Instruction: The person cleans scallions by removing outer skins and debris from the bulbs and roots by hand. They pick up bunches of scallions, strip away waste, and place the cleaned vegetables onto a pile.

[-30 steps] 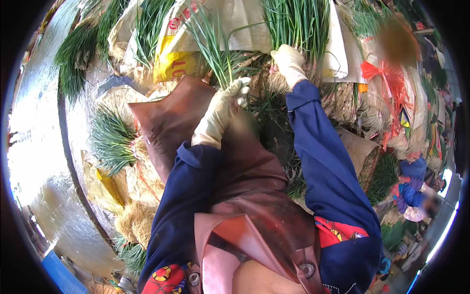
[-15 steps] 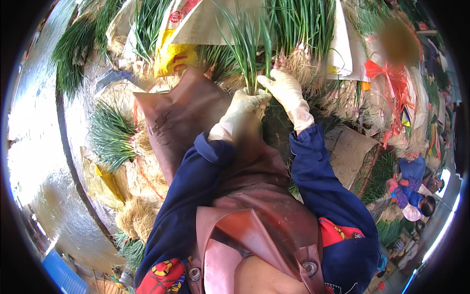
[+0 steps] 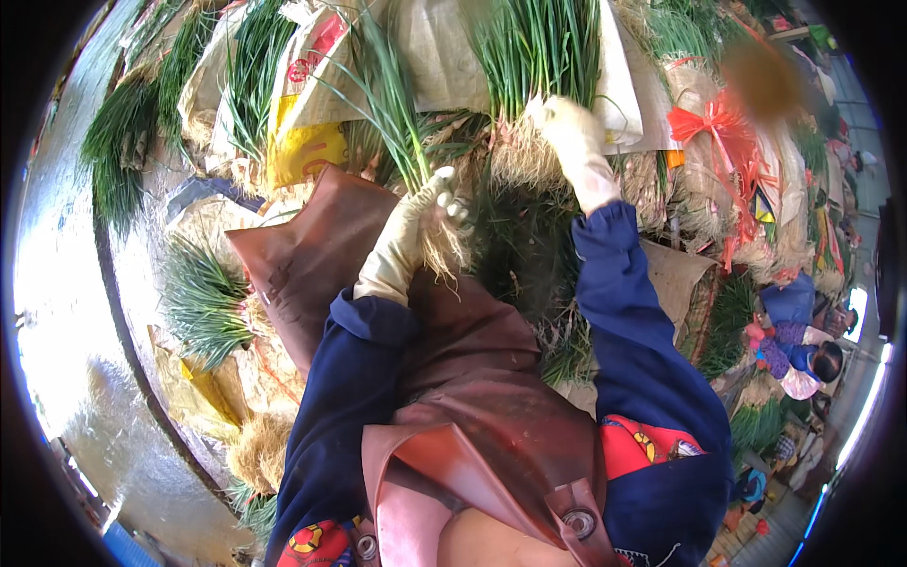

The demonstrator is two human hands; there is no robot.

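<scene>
My gloved left hand (image 3: 404,227) is closed around a small bunch of spring onions (image 3: 395,109). Their green leaves point up and away from me, and pale roots hang below my fingers. To the right, my gloved right hand (image 3: 573,142) reaches to the lower stems of a large pile of spring onions (image 3: 534,52). Its fingertips overlap the pile's stems just above the tangled roots. They are blurred, so whether they grip a stalk cannot be told. A brown apron (image 3: 472,378) covers my lap beneath both forearms.
Woven sacks (image 3: 439,61) and a yellow-printed sack (image 3: 302,146) lie beyond my hands. Red plastic ties (image 3: 723,132) wrap bundles at the right. Another onion bundle (image 3: 203,298) rests at the left, beside a wet shiny floor (image 3: 76,312). A person (image 3: 803,359) sits at far right.
My hands have moved apart. The left has drawn back leftward with its bunch, turning so the roots show; the right has left the bunch and moved to the large pile. The view has shifted slightly.
</scene>
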